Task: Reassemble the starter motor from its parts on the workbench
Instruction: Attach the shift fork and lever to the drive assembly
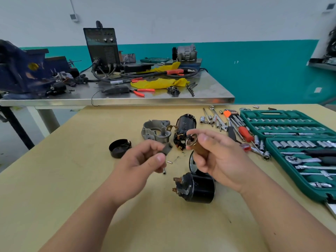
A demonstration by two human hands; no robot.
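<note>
Right hand [218,160] grasps copper-brown plunger [193,145]; long axis tilted, ringed end up-left. Left hand [143,164] pinches small dark grey block [166,149] just beside ringed end. Glossy black solenoid [199,188] lies on worktop [72,179] under right hand, the nearer one; threaded studs point left. Beyond: motor body [184,128], cast aluminium housing [156,131], black end cap [119,148].

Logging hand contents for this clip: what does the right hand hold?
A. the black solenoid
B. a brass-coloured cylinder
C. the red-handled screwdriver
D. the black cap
B: the right hand grips the brass-coloured cylinder, while the left hand pinches a small dark part; the solenoid, screwdriver and cap lie on the bench.
</note>
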